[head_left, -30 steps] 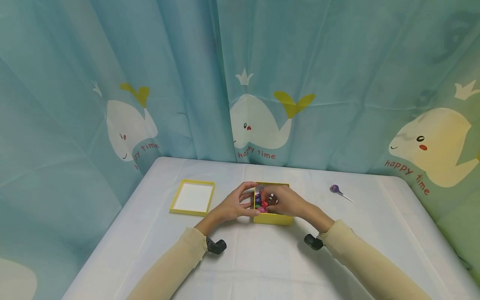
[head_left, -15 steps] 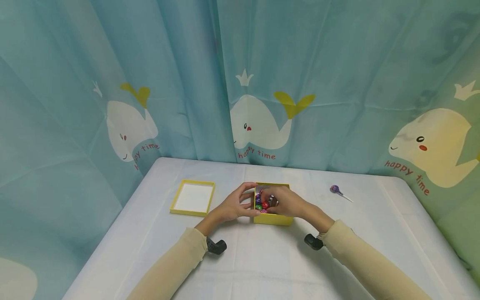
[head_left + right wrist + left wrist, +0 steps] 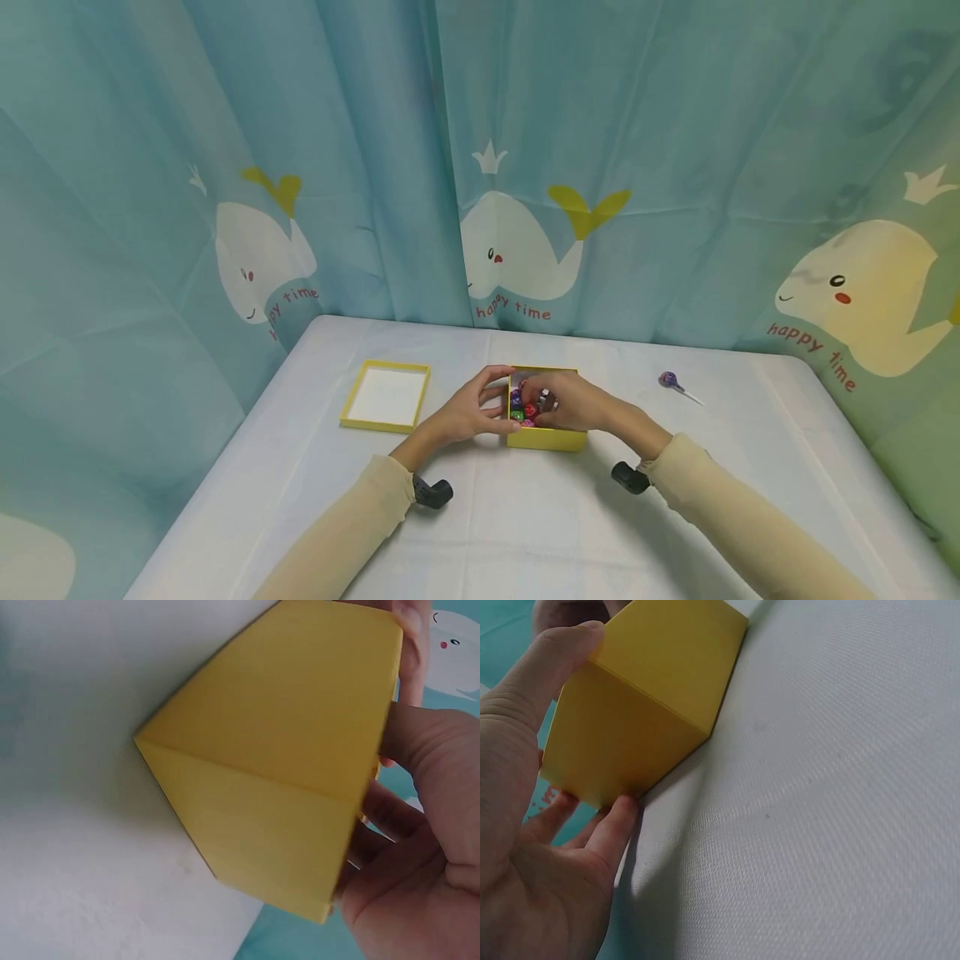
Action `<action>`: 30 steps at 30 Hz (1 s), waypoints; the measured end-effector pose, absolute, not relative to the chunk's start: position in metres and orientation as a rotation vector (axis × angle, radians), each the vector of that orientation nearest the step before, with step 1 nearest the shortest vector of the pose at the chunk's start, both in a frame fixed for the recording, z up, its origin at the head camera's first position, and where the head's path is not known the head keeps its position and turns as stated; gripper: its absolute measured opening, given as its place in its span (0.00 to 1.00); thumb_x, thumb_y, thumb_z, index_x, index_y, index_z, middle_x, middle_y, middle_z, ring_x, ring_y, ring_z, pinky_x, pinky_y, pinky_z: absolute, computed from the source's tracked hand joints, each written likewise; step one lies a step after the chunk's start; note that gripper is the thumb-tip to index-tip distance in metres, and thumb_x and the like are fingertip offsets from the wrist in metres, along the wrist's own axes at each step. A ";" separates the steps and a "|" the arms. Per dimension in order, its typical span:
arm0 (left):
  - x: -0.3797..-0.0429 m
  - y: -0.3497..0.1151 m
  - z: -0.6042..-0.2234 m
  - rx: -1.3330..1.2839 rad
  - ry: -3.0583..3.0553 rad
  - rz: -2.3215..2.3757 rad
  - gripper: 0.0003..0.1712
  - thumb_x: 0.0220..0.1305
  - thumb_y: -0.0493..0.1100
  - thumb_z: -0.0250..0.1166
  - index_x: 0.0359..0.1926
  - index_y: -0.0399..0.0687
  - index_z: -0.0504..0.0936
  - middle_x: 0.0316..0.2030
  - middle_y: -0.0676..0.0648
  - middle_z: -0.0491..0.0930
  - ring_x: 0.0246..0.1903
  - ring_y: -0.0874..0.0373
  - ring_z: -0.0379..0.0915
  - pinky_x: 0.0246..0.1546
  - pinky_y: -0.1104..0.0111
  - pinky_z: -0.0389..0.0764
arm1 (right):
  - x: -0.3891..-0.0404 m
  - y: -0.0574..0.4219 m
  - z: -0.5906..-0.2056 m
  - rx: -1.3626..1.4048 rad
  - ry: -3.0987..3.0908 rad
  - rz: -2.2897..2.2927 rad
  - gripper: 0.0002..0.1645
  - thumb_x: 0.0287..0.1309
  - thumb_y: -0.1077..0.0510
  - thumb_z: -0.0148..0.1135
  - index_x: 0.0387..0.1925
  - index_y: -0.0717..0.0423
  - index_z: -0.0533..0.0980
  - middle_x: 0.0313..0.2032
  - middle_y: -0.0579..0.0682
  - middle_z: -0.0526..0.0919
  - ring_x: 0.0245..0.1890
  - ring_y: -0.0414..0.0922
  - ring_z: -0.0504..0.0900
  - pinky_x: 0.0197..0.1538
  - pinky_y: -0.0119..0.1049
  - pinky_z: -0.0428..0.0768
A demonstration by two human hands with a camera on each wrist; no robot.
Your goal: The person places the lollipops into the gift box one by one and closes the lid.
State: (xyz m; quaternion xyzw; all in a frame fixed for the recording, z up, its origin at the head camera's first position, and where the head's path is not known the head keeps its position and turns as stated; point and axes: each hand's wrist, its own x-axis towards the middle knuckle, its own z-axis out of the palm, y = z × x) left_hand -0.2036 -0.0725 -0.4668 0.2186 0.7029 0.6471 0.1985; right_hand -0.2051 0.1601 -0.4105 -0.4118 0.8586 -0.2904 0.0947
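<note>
A yellow box point(image 3: 546, 439) stands open-topped at the middle of the table, with several wrapped lollipops point(image 3: 517, 414) in red, green, purple and pink inside. My left hand point(image 3: 467, 412) grips its left end. The thumb lies at the near corner and the fingers spread along that side, as the left wrist view also shows. My right hand point(image 3: 572, 402) reaches over the right side into the box, fingers bent down among the lollipops. The box wall hides those fingertips in the right wrist view, so whether they pinch a lollipop cannot be made out.
The yellow-rimmed lid point(image 3: 386, 397), white inside, lies upturned left of the box. One purple-wrapped lollipop point(image 3: 670, 381) with a white stick lies on the table to the right. A blue whale-print curtain point(image 3: 390, 167) hangs behind the white tablecloth point(image 3: 480, 533).
The lollipops under my right fingers have shifted a little; a green one shows more clearly. My right forearm has moved slightly. My left hand and the box have stayed in place.
</note>
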 end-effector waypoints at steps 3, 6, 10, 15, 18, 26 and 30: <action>-0.203 -0.072 -0.467 0.605 1.973 1.803 0.49 0.50 0.37 0.77 0.69 0.59 0.61 0.72 0.51 0.55 0.71 0.50 0.55 0.63 0.63 0.71 | -0.207 0.162 -0.407 -1.248 2.528 -0.866 0.14 0.51 0.68 0.71 0.40 0.59 0.79 0.38 0.52 0.82 0.37 0.52 0.82 0.40 0.42 0.86; -0.203 -0.072 -0.466 0.601 1.973 1.800 0.50 0.50 0.36 0.77 0.70 0.59 0.61 0.71 0.51 0.55 0.71 0.51 0.55 0.63 0.64 0.72 | -0.208 0.164 -0.400 -1.269 2.523 -0.868 0.17 0.52 0.66 0.71 0.45 0.61 0.78 0.39 0.54 0.82 0.38 0.53 0.82 0.40 0.42 0.86; -0.204 -0.072 -0.467 0.610 1.964 1.802 0.50 0.50 0.36 0.77 0.70 0.58 0.60 0.72 0.51 0.54 0.71 0.51 0.54 0.62 0.64 0.72 | -0.207 0.167 -0.390 -1.263 2.528 -0.875 0.24 0.55 0.59 0.72 0.52 0.58 0.76 0.40 0.56 0.82 0.39 0.54 0.82 0.39 0.45 0.86; -0.205 -0.073 -0.468 0.621 1.965 1.801 0.49 0.50 0.37 0.77 0.70 0.58 0.60 0.71 0.51 0.55 0.71 0.51 0.55 0.63 0.64 0.72 | -0.206 0.171 -0.382 -1.229 2.547 -0.901 0.30 0.55 0.49 0.72 0.58 0.46 0.72 0.44 0.56 0.82 0.40 0.55 0.83 0.38 0.47 0.85; -0.204 -0.073 -0.467 0.623 1.970 1.799 0.49 0.51 0.37 0.77 0.69 0.58 0.60 0.71 0.51 0.55 0.70 0.51 0.55 0.63 0.64 0.72 | -0.205 0.173 -0.380 -1.207 2.562 -0.931 0.34 0.54 0.45 0.72 0.60 0.47 0.70 0.45 0.57 0.82 0.41 0.55 0.82 0.39 0.49 0.85; -0.203 -0.072 -0.467 0.613 2.005 1.772 0.50 0.50 0.39 0.78 0.70 0.59 0.60 0.71 0.53 0.56 0.70 0.51 0.55 0.63 0.63 0.71 | -0.201 0.182 -0.388 -1.112 2.673 -1.039 0.37 0.51 0.42 0.73 0.61 0.43 0.69 0.45 0.47 0.81 0.41 0.52 0.83 0.41 0.49 0.85; -0.203 -0.072 -0.468 0.616 2.005 1.779 0.50 0.50 0.39 0.78 0.70 0.58 0.60 0.71 0.52 0.56 0.70 0.50 0.55 0.63 0.63 0.71 | -0.199 0.188 -0.395 -1.105 2.726 -1.096 0.36 0.51 0.48 0.75 0.60 0.43 0.70 0.43 0.45 0.81 0.39 0.49 0.82 0.39 0.49 0.85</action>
